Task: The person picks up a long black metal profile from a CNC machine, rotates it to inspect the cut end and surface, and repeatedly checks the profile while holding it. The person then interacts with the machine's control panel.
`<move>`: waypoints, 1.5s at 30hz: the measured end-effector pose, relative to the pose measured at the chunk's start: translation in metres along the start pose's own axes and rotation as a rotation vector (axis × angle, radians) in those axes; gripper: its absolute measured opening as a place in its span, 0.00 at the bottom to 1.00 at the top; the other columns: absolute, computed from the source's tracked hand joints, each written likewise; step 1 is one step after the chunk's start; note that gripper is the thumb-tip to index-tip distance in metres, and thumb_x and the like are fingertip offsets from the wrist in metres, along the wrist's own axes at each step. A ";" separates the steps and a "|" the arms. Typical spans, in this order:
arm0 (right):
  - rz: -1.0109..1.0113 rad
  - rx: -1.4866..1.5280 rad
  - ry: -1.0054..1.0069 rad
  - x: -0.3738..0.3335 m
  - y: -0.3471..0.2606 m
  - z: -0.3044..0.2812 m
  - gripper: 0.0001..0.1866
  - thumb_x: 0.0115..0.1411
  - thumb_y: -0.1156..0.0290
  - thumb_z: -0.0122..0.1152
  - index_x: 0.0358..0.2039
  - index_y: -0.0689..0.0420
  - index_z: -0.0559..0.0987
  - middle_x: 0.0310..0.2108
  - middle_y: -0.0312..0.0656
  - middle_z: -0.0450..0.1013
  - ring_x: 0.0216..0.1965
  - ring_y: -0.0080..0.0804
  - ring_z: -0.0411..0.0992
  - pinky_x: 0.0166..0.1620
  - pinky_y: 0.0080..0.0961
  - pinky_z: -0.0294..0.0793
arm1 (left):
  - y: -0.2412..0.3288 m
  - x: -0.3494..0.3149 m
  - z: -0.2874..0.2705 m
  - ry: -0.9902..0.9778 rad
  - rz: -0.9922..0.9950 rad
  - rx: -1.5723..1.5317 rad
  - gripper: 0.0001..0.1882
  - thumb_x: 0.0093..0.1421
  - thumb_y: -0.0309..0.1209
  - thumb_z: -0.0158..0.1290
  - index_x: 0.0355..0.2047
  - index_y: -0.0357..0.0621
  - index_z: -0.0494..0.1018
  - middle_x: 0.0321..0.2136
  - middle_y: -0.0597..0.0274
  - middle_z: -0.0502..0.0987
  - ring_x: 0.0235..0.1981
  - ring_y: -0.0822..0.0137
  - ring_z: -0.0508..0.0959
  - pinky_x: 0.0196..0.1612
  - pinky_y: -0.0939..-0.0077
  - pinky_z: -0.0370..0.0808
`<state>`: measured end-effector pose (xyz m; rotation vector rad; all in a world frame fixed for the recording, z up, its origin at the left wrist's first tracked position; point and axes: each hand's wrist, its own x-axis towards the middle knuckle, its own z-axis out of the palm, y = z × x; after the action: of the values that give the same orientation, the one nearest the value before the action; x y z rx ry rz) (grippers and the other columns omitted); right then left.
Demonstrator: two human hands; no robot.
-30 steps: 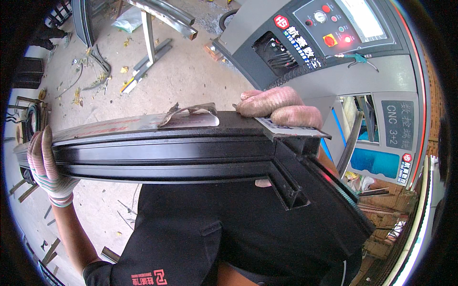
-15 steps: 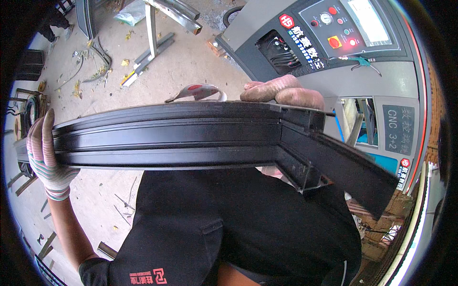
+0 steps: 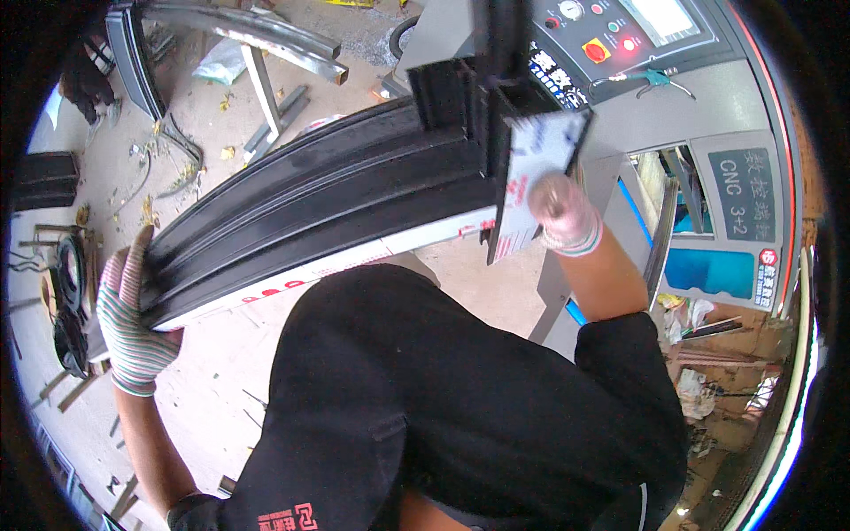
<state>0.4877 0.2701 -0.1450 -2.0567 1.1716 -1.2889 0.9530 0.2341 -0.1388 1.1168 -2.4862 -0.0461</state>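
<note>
Holding a long black frame (image 3: 328,208) to the left of the grey machine (image 3: 699,115). Clasping with the left grip (image 3: 133,310) the end farther from the machine; clutching with the right grip (image 3: 565,217) the white-labelled corner nearer it. Wearing 2 gloves (image 3: 142,354).

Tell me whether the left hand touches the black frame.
Touching: the head view shows the left hand clasping the black frame, no gap between them.
</note>
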 end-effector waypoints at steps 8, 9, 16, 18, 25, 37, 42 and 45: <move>0.340 0.431 0.019 0.062 -0.002 -0.010 0.36 0.57 0.66 0.77 0.63 0.63 0.71 0.55 0.46 0.77 0.53 0.33 0.78 0.56 0.28 0.79 | 0.010 0.010 0.005 -0.120 -0.031 -0.119 0.42 0.42 0.28 0.61 0.63 0.35 0.70 0.39 0.43 0.75 0.40 0.44 0.78 0.48 0.60 0.77; 0.340 0.420 -0.005 0.071 -0.007 -0.010 0.39 0.57 0.56 0.77 0.62 0.64 0.72 0.54 0.48 0.77 0.52 0.34 0.78 0.56 0.28 0.79 | 0.012 0.012 0.005 -0.157 -0.070 -0.131 0.42 0.42 0.28 0.60 0.62 0.36 0.70 0.38 0.44 0.75 0.39 0.45 0.78 0.48 0.62 0.77; 0.437 0.353 -0.129 0.086 -0.046 -0.032 0.39 0.58 0.40 0.71 0.57 0.60 0.79 0.46 0.44 0.81 0.48 0.29 0.80 0.53 0.24 0.78 | 0.026 0.020 0.002 -0.242 -0.173 -0.277 0.44 0.38 0.26 0.57 0.63 0.37 0.69 0.36 0.46 0.77 0.36 0.45 0.80 0.47 0.65 0.79; 0.434 0.430 -0.114 0.091 -0.045 -0.027 0.34 0.60 0.43 0.70 0.57 0.55 0.81 0.46 0.42 0.82 0.47 0.27 0.80 0.52 0.23 0.78 | 0.029 0.021 -0.001 -0.263 -0.186 -0.269 0.44 0.39 0.26 0.56 0.63 0.36 0.69 0.36 0.46 0.77 0.38 0.46 0.81 0.48 0.66 0.79; 0.368 0.466 -0.176 0.099 -0.042 -0.030 0.29 0.66 0.48 0.64 0.59 0.54 0.80 0.48 0.42 0.81 0.50 0.28 0.78 0.53 0.27 0.78 | 0.036 0.020 -0.006 -0.278 -0.186 -0.288 0.44 0.39 0.27 0.56 0.63 0.36 0.69 0.36 0.48 0.78 0.38 0.47 0.82 0.49 0.68 0.79; 0.332 0.322 -0.197 0.103 -0.044 -0.039 0.32 0.65 0.44 0.64 0.59 0.54 0.80 0.48 0.44 0.80 0.50 0.30 0.78 0.54 0.30 0.78 | 0.048 0.020 -0.007 -0.323 -0.255 -0.316 0.45 0.40 0.27 0.57 0.65 0.37 0.68 0.37 0.48 0.77 0.38 0.49 0.82 0.49 0.69 0.78; 0.324 0.294 -0.193 0.098 -0.048 -0.045 0.33 0.64 0.43 0.65 0.59 0.55 0.80 0.48 0.44 0.80 0.50 0.31 0.78 0.54 0.30 0.78 | 0.054 0.019 -0.008 -0.324 -0.261 -0.303 0.45 0.41 0.27 0.57 0.66 0.37 0.68 0.38 0.49 0.78 0.39 0.50 0.83 0.49 0.69 0.79; 0.319 0.275 -0.193 0.096 -0.049 -0.048 0.33 0.63 0.42 0.65 0.59 0.55 0.80 0.48 0.44 0.80 0.50 0.31 0.78 0.54 0.30 0.78 | 0.057 0.019 -0.009 -0.316 -0.250 -0.297 0.45 0.41 0.27 0.57 0.66 0.37 0.67 0.37 0.49 0.77 0.38 0.50 0.83 0.49 0.68 0.79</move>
<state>0.4860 0.2193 -0.0382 -1.6754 1.1111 -1.0106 0.9046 0.2608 -0.1131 1.3627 -2.4727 -0.6887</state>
